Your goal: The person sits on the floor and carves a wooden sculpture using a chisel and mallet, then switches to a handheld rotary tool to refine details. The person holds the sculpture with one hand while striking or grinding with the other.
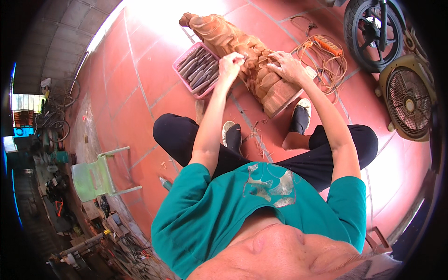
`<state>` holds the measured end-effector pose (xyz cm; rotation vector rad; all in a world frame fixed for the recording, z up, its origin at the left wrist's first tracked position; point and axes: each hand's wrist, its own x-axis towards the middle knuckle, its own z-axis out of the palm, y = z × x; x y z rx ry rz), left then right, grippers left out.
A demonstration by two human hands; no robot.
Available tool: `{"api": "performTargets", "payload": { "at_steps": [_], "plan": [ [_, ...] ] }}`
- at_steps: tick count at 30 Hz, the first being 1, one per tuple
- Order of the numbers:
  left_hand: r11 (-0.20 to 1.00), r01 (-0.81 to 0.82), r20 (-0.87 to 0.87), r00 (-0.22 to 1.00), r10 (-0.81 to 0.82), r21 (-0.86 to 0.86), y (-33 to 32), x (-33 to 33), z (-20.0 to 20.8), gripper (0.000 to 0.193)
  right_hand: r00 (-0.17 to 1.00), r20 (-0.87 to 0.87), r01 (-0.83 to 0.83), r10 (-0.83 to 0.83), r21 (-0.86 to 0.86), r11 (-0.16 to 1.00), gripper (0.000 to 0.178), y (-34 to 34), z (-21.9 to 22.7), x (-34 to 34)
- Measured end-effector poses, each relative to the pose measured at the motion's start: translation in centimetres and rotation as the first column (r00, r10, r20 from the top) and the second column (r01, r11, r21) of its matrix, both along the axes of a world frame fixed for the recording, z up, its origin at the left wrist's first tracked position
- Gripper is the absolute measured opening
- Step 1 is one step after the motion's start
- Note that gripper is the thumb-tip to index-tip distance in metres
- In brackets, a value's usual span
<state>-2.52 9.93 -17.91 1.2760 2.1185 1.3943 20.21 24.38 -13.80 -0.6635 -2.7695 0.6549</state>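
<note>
A reddish-brown wood carving (254,60) with deep folds and rounded shapes lies slanting in front of me, its flat-sawn base toward my feet. My left hand (229,67) is at its left side, fingers curled into a pinch. Whatever sits between those fingertips, if anything, is too small to make out. Across the carving's right side rests my right hand (287,68), its fingers stretched out over the wood. Just left of my left hand stands a pink plastic basket (201,95) full of slim, dark, bar-like tools resembling carving chisels.
Wood chips (254,133) litter the red tiles between my shoes. An orange power strip (328,45) with coiled cable lies right of the carving. Farther right are a floor fan (408,102) and a motorbike wheel (374,35). A green chair (93,178) stands left, near piled clutter.
</note>
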Motion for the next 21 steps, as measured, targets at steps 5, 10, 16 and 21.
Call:
{"api": "performTargets", "payload": {
  "at_steps": [5, 10, 16, 21],
  "plan": [
    [0.991, -0.129, -0.398, 0.907, 0.137, 0.048, 0.7, 1.6, 0.1, 0.012, 0.999, 0.004, 0.034, -0.034, 0.015, 0.999, 0.052, 0.0, -0.6, 0.5],
    [0.987, -0.148, -0.457, 0.875, 0.160, 0.062, 3.2, -1.6, 0.4, 0.012, 1.000, -0.025, 0.016, -0.015, 0.044, 0.999, 0.051, 0.2, -1.1, 0.2],
    [1.000, -0.001, -0.222, 0.975, 0.008, 0.031, 1.1, -1.3, -0.7, 0.015, 1.000, -0.008, 0.028, -0.028, 0.036, 0.999, 0.052, 0.0, -0.9, 0.0],
    [0.992, 0.100, -0.123, 0.987, -0.108, -0.072, 0.4, -1.5, 0.7, 0.017, 0.999, -0.010, 0.035, -0.034, 0.065, 0.997, 0.052, 0.4, -1.4, 0.3]
  ]
}}
